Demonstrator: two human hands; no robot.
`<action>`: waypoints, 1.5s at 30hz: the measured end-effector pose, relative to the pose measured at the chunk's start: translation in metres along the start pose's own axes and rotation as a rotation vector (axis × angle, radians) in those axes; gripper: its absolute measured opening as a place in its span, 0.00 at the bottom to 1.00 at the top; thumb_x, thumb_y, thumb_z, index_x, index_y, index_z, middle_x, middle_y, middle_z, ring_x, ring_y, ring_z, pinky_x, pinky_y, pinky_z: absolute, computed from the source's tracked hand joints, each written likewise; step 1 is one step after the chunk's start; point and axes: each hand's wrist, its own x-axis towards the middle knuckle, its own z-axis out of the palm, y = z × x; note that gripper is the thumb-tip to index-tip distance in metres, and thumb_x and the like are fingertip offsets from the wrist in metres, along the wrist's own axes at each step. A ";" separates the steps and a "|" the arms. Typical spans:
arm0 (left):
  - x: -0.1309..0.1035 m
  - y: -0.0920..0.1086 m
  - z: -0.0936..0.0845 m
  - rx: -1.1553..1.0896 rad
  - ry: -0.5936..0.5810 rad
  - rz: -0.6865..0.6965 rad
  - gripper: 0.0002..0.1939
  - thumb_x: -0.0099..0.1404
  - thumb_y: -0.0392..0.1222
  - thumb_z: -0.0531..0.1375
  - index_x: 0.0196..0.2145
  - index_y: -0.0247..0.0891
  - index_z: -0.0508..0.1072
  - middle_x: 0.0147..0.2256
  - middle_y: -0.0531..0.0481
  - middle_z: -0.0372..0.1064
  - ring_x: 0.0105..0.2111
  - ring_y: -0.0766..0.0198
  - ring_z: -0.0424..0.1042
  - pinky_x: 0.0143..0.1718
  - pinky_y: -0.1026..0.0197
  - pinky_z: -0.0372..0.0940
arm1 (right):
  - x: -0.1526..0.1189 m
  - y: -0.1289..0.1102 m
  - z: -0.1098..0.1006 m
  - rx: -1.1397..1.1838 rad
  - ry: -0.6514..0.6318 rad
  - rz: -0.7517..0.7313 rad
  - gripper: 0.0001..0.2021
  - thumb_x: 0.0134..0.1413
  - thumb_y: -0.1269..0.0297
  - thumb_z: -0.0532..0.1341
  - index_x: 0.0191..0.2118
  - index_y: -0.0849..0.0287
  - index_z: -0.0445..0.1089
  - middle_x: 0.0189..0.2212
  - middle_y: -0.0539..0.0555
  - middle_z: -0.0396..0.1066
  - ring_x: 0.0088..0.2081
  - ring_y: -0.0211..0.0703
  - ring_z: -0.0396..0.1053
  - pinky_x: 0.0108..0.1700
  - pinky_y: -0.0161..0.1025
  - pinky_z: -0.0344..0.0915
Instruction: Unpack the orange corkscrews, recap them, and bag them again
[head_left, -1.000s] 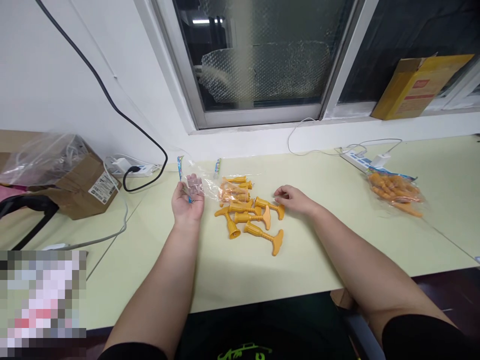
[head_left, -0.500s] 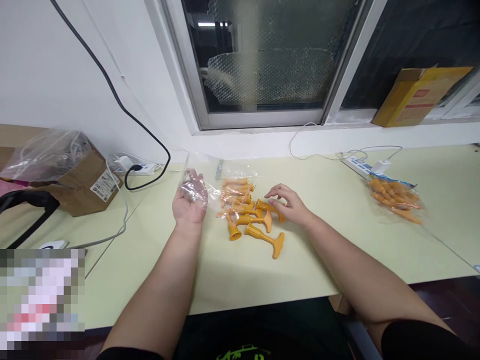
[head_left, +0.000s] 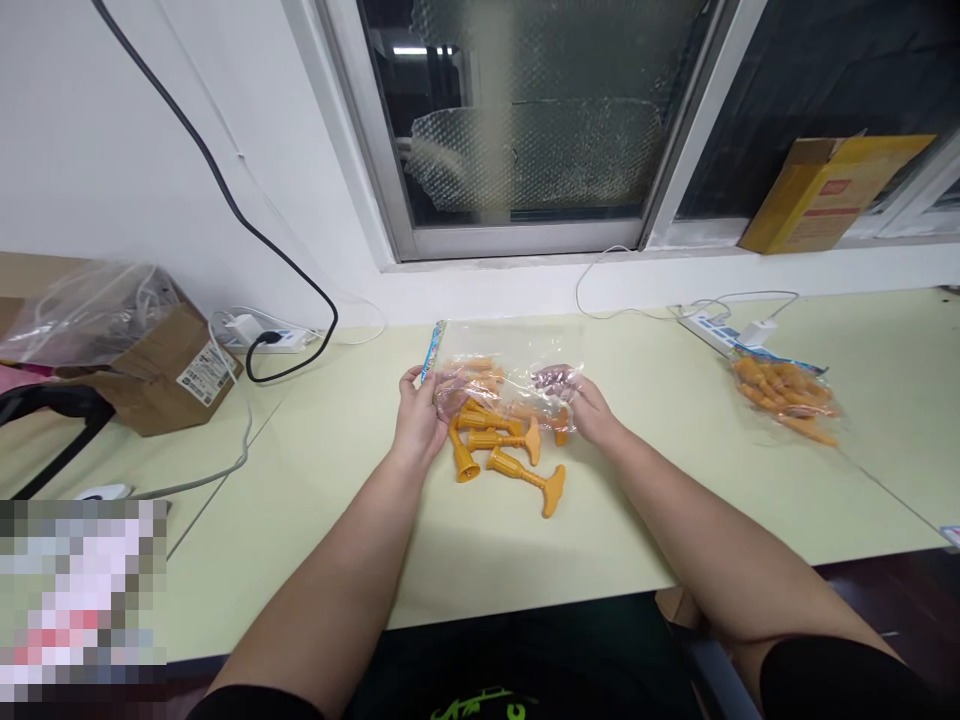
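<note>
A clear plastic bag (head_left: 517, 345) with a blue patterned strip at its left end is stretched between my two hands. My left hand (head_left: 422, 412) is closed on the bag's left end, near the strip. At the bag's right end, my right hand (head_left: 585, 402) grips the plastic, its fingertips seen through the film. Several orange plastic pieces with T-shaped handles lie under and in front of the bag; the nearest orange piece (head_left: 529, 480) is uncovered on the table. Whether any piece is inside the bag cannot be made out.
Another clear bag of orange pieces (head_left: 787, 395) lies at the right beside a power strip (head_left: 709, 332). A cardboard box (head_left: 172, 370) and a second power strip (head_left: 289, 340) stand at the left. A black cable (head_left: 225, 190) hangs along the wall above the table (head_left: 480, 570).
The bag has moved right and now spans both hands, its strip turned to the left. My left hand has moved right and closed on it; my right hand has taken hold of the other end.
</note>
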 end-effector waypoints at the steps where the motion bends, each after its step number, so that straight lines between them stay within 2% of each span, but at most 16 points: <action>1: 0.000 -0.002 -0.001 0.034 -0.015 0.056 0.26 0.66 0.45 0.68 0.55 0.51 0.58 0.40 0.54 0.78 0.38 0.60 0.82 0.37 0.60 0.76 | 0.002 -0.001 0.000 0.108 0.009 0.069 0.21 0.62 0.43 0.56 0.46 0.54 0.73 0.50 0.59 0.76 0.53 0.55 0.72 0.57 0.51 0.67; 3: 0.000 -0.004 -0.004 0.107 -0.079 0.158 0.29 0.65 0.46 0.69 0.57 0.53 0.59 0.42 0.53 0.77 0.39 0.59 0.82 0.38 0.59 0.76 | 0.005 -0.003 -0.002 0.331 0.023 0.204 0.26 0.62 0.38 0.53 0.46 0.55 0.73 0.47 0.61 0.78 0.50 0.56 0.75 0.54 0.52 0.70; 6: 0.002 -0.006 -0.008 0.191 -0.156 0.228 0.20 0.64 0.48 0.69 0.51 0.46 0.71 0.46 0.47 0.76 0.43 0.58 0.80 0.41 0.58 0.76 | 0.007 -0.008 -0.005 0.561 -0.005 0.337 0.34 0.59 0.30 0.52 0.50 0.56 0.72 0.44 0.62 0.79 0.45 0.57 0.77 0.49 0.52 0.73; 9: 0.004 -0.008 -0.010 0.260 -0.151 0.237 0.15 0.64 0.47 0.69 0.47 0.41 0.78 0.51 0.44 0.74 0.45 0.57 0.79 0.47 0.56 0.76 | 0.008 -0.009 -0.010 0.596 -0.022 0.367 0.37 0.56 0.25 0.53 0.52 0.55 0.70 0.45 0.62 0.80 0.45 0.57 0.78 0.47 0.51 0.74; 13: 0.006 -0.010 -0.014 0.403 -0.189 0.303 0.24 0.60 0.43 0.70 0.55 0.43 0.78 0.59 0.43 0.68 0.54 0.54 0.74 0.55 0.51 0.73 | 0.010 -0.003 -0.016 0.545 -0.009 0.406 0.38 0.53 0.22 0.51 0.52 0.52 0.66 0.48 0.62 0.79 0.47 0.58 0.79 0.46 0.52 0.75; 16: 0.007 -0.010 -0.016 0.585 -0.240 0.409 0.30 0.56 0.38 0.72 0.57 0.43 0.77 0.58 0.44 0.68 0.62 0.51 0.67 0.66 0.48 0.62 | 0.011 0.007 -0.016 0.498 0.030 0.425 0.31 0.50 0.32 0.65 0.49 0.50 0.65 0.47 0.59 0.79 0.45 0.54 0.79 0.45 0.48 0.76; 19: 0.009 -0.010 -0.018 0.670 -0.273 0.449 0.32 0.55 0.35 0.71 0.58 0.42 0.76 0.60 0.43 0.68 0.66 0.50 0.63 0.72 0.48 0.51 | 0.012 0.020 -0.015 0.422 0.120 0.428 0.27 0.40 0.47 0.77 0.41 0.52 0.67 0.41 0.54 0.80 0.36 0.45 0.77 0.42 0.42 0.75; 22: 0.009 -0.006 -0.018 0.627 -0.282 0.422 0.34 0.54 0.34 0.72 0.59 0.42 0.76 0.63 0.42 0.67 0.69 0.49 0.60 0.73 0.48 0.48 | 0.014 0.029 -0.016 0.361 0.169 0.402 0.25 0.36 0.46 0.78 0.34 0.54 0.69 0.33 0.52 0.77 0.30 0.41 0.73 0.38 0.41 0.75; 24: 0.009 -0.003 -0.017 0.590 -0.282 0.388 0.35 0.53 0.35 0.74 0.59 0.42 0.76 0.64 0.42 0.66 0.69 0.49 0.59 0.73 0.48 0.49 | 0.016 0.030 -0.019 0.336 0.195 0.370 0.25 0.35 0.45 0.78 0.33 0.54 0.70 0.29 0.51 0.74 0.29 0.41 0.71 0.37 0.41 0.74; 26: 0.007 -0.001 -0.016 0.529 -0.280 0.325 0.36 0.52 0.36 0.75 0.59 0.42 0.76 0.65 0.42 0.65 0.69 0.48 0.59 0.71 0.47 0.55 | 0.017 0.029 -0.024 0.314 0.227 0.350 0.26 0.34 0.45 0.78 0.33 0.55 0.70 0.28 0.50 0.72 0.29 0.40 0.70 0.36 0.41 0.74; 30: 0.002 0.004 -0.013 0.396 -0.288 0.166 0.39 0.50 0.38 0.77 0.60 0.43 0.75 0.65 0.42 0.65 0.62 0.46 0.70 0.60 0.48 0.71 | 0.018 0.027 -0.031 0.302 0.292 0.328 0.25 0.36 0.46 0.77 0.34 0.55 0.70 0.27 0.49 0.71 0.29 0.38 0.69 0.35 0.39 0.72; 34: 0.000 0.007 -0.011 0.359 -0.286 0.144 0.42 0.48 0.36 0.78 0.61 0.44 0.74 0.68 0.41 0.62 0.58 0.48 0.75 0.57 0.51 0.74 | 0.019 0.027 -0.034 0.322 0.326 0.332 0.25 0.39 0.49 0.76 0.38 0.53 0.67 0.25 0.45 0.70 0.27 0.38 0.67 0.35 0.39 0.71; 37: 0.003 0.008 -0.012 0.306 -0.266 0.129 0.41 0.50 0.38 0.77 0.62 0.44 0.74 0.66 0.40 0.65 0.55 0.50 0.77 0.53 0.53 0.75 | 0.018 0.023 -0.037 0.367 0.352 0.340 0.28 0.41 0.52 0.75 0.44 0.49 0.62 0.26 0.43 0.71 0.27 0.38 0.68 0.35 0.38 0.71; 41: 0.009 0.012 -0.016 0.197 -0.230 0.197 0.30 0.58 0.43 0.72 0.59 0.45 0.76 0.65 0.42 0.67 0.50 0.54 0.78 0.45 0.58 0.76 | 0.015 0.010 -0.042 0.479 0.232 0.350 0.36 0.43 0.57 0.72 0.58 0.42 0.57 0.26 0.40 0.70 0.28 0.39 0.68 0.34 0.37 0.68; 43: 0.010 0.014 -0.018 0.225 -0.213 0.276 0.32 0.59 0.42 0.71 0.60 0.49 0.74 0.64 0.44 0.68 0.48 0.57 0.78 0.44 0.59 0.74 | 0.014 0.004 -0.044 0.505 0.168 0.331 0.39 0.44 0.59 0.70 0.62 0.39 0.54 0.25 0.40 0.68 0.28 0.39 0.67 0.35 0.38 0.67; 45: 0.010 0.016 -0.021 0.348 -0.229 0.379 0.36 0.56 0.39 0.72 0.62 0.52 0.73 0.62 0.45 0.67 0.48 0.58 0.77 0.47 0.58 0.73 | 0.012 0.001 -0.045 0.506 0.113 0.325 0.34 0.45 0.60 0.68 0.59 0.41 0.59 0.24 0.41 0.67 0.27 0.40 0.66 0.34 0.38 0.65</action>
